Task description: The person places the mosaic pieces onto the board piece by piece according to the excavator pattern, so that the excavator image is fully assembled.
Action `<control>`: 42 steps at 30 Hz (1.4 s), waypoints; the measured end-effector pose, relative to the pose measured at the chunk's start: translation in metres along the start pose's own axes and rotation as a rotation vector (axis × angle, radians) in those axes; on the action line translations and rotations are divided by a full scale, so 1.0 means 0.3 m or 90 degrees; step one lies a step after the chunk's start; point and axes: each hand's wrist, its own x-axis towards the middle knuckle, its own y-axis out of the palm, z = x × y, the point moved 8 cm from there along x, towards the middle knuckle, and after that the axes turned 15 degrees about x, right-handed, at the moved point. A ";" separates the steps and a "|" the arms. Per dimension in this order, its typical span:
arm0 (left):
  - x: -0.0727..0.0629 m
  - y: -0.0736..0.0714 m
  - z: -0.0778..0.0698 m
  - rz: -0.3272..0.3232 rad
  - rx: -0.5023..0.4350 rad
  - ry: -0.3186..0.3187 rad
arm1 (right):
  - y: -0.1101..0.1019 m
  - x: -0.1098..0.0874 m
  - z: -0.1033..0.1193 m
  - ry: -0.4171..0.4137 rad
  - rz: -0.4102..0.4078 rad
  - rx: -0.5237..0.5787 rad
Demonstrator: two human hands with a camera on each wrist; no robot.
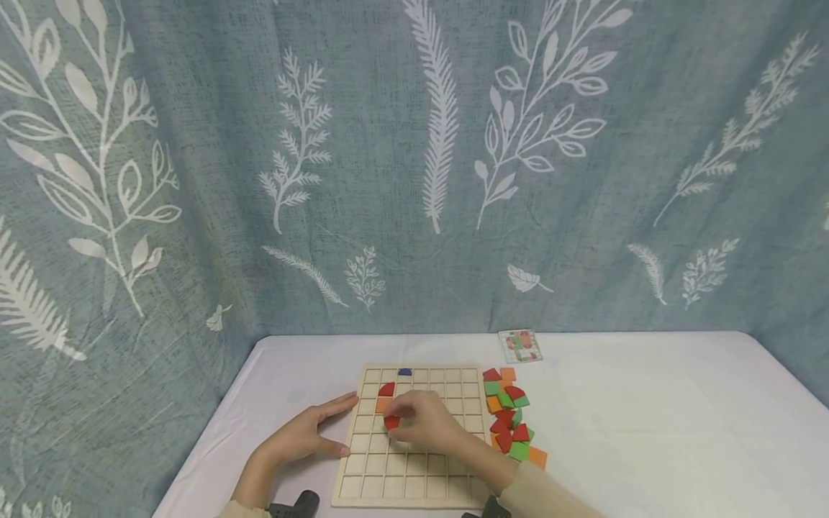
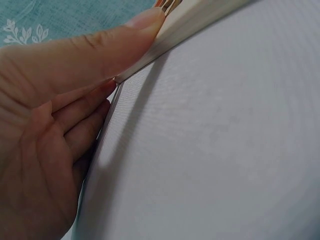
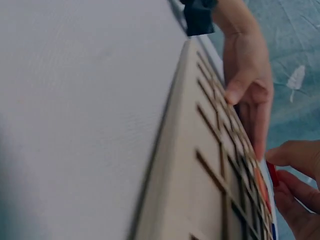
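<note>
A light wooden board [image 1: 363, 486] with a grid of square cells lies on the table. My right hand [image 1: 426, 423] is over its middle left and pinches a red piece [image 1: 391, 423] between thumb and fingers; in the right wrist view the red piece [image 3: 272, 173] shows edge-on. Just above it in the grid sit an orange square [image 1: 383, 406] and a red rounded piece [image 1: 386, 389]. A dark blue half-round piece [image 1: 404, 372] lies in the top row. With fingers extended, my left hand [image 1: 304, 433] touches the board's left edge, its thumb [image 2: 125, 42] against the rim.
Along the board's right side lies a loose pile of red, green and orange pieces [image 1: 504, 424]. Behind it, a small printed pattern card [image 1: 520, 346] lies flat on the white-covered table [image 1: 648, 424]. A patterned teal curtain [image 1: 388, 180] hangs behind the table.
</note>
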 end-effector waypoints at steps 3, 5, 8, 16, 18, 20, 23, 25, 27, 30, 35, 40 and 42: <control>0.001 -0.003 -0.002 -0.003 0.003 0.004 | 0.018 0.009 -0.011 0.009 0.005 -0.021; 0.000 -0.003 -0.003 -0.003 0.005 0.007 | 0.032 0.014 -0.015 0.014 0.015 -0.029; -0.001 -0.003 0.000 -0.005 0.007 0.008 | 0.053 0.022 -0.014 0.010 0.028 -0.044; 0.003 0.000 0.011 -0.009 0.014 0.006 | 0.069 0.045 -0.001 -0.023 0.022 -0.108; 0.003 0.000 0.011 -0.010 0.016 0.000 | 0.068 0.049 -0.002 -0.025 0.023 -0.116; 0.004 0.000 0.012 -0.010 0.015 -0.002 | 0.066 0.050 -0.001 -0.027 0.023 -0.125; 0.004 0.002 0.012 -0.005 0.010 -0.001 | 0.063 0.050 -0.002 -0.025 0.027 -0.135; 0.004 0.002 0.013 -0.003 0.006 -0.001 | 0.062 0.049 -0.001 -0.026 0.030 -0.143; 0.003 0.002 0.014 -0.003 0.002 -0.001 | 0.062 0.048 -0.002 -0.026 0.031 -0.148; 0.003 0.002 0.014 -0.002 -0.001 -0.003 | 0.059 0.049 -0.004 -0.024 0.031 -0.143; -0.001 0.000 0.010 0.000 -0.001 0.001 | 0.053 0.052 -0.019 -0.010 0.023 -0.115; 0.000 -0.001 0.004 -0.001 0.006 0.001 | 0.043 0.047 -0.038 0.008 0.011 -0.104; -0.001 -0.001 0.004 -0.002 0.007 -0.001 | 0.044 0.045 -0.034 0.001 0.015 -0.115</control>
